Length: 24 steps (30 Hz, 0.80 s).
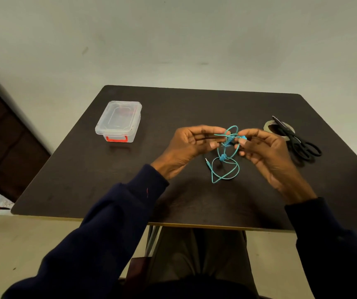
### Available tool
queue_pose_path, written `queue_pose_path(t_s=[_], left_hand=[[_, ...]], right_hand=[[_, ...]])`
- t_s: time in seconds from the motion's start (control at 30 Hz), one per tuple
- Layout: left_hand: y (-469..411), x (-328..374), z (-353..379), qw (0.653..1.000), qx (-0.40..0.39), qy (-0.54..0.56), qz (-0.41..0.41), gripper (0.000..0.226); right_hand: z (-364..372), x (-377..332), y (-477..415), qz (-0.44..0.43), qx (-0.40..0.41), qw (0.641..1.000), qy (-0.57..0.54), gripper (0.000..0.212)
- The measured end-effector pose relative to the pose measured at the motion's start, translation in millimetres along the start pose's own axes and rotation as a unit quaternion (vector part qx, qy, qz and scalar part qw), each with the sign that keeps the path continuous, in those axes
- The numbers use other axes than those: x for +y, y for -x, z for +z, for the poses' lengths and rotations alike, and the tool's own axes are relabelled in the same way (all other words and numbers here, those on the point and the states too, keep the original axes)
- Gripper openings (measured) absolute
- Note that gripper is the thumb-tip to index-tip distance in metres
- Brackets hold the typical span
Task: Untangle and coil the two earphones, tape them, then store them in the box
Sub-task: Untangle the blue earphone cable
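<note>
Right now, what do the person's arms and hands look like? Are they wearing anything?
Both arms are covered by long, dark navy sleeves, the left sleeve and the right sleeve, each ending at the wrist. A small red mark sits on the left sleeve near its cuff. The left hand and the right hand are bare: no gloves, rings or watch show.

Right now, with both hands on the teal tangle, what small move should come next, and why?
Probably ease the knot open: the left hand and right hand pinch the teal cable where its strands cross, and loops hang tangled below, with the plug free. Coiling looks premature; the tape and box sit untouched.
</note>
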<state>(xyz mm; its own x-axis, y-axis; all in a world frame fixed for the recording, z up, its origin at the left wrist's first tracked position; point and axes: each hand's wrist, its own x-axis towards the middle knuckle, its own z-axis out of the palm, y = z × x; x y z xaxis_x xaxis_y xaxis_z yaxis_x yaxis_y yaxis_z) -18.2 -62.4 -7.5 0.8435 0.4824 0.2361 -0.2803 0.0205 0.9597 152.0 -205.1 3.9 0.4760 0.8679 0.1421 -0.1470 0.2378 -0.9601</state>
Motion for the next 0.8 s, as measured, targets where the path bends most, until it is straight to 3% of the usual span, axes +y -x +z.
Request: queue_pose_path(t_s=[0.17, 0.23, 0.33, 0.53, 0.7, 0.8], left_hand=[[-1.1, -32.1, -3.3, 0.979, 0.089, -0.179, 0.03, 0.019], [1.0, -42.8, -3.6, 0.964, 0.017, -0.265, 0.02, 0.018], [1.9, -52.0, -1.6, 0.91, -0.094, -0.401, 0.038, 0.021], [15.8, -44.2, -31.6, 0.826, -0.135, -0.545, 0.046, 0.005], [44.6, -18.5, -71.6, 0.754, -0.09, -0.65, -0.032, 0.021], [64.7, -0.6, -104.7, 0.711, -0.036, -0.695, -0.101, 0.019]], right_hand=[[-27.4, 1.8, 11.2, 0.008, 0.05, 0.998, -0.026, 0.013], [-31.3, 4.1, 13.0, 0.015, 0.062, 0.997, -0.036, 0.016], [-30.4, 7.4, 13.2, 0.024, 0.061, 0.997, -0.047, 0.017], [-13.4, 10.2, 4.3, 0.028, 0.023, 0.998, -0.046, 0.014], [6.2, 15.6, -10.7, 0.029, -0.009, 0.999, -0.013, 0.016], [21.1, 19.5, -18.5, 0.018, -0.048, 0.998, 0.025, 0.015]])
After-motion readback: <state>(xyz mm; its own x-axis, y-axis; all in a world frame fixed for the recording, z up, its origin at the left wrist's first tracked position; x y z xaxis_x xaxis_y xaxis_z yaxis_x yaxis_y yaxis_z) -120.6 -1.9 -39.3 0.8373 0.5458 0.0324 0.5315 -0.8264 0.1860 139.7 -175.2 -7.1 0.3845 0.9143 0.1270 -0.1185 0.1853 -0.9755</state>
